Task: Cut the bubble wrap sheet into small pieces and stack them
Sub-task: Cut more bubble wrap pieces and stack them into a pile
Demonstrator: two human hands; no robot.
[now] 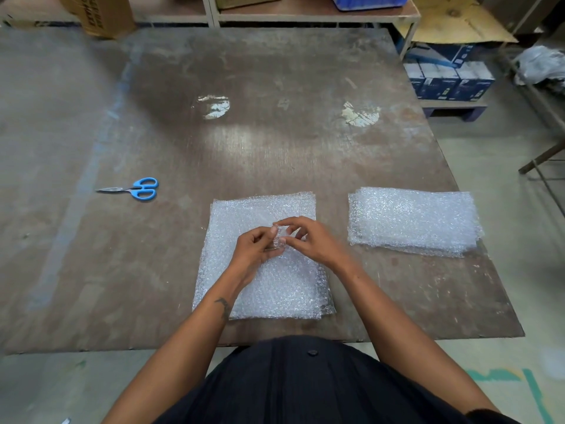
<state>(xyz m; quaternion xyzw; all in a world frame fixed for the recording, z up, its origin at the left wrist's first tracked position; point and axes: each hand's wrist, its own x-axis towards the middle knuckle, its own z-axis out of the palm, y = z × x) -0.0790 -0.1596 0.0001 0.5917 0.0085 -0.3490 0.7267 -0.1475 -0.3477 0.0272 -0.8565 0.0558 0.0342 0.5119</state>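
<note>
Centrally, near the table's (pixel 275 142) front edge: bubble wrap sheets (pixel 269 289), layered, edges uneven. Above them, left hand (pixel 256 247) and right hand (pixel 308 240) meet, fingertips pinching a small bubble wrap scrap (pixel 282 237) between them. Right, just beside and apart: stack of cut pieces (pixel 412 220), near the table's right edge. Far left: blue-handled scissors (pixel 134 188), blades together, bare tabletop all round.
</note>
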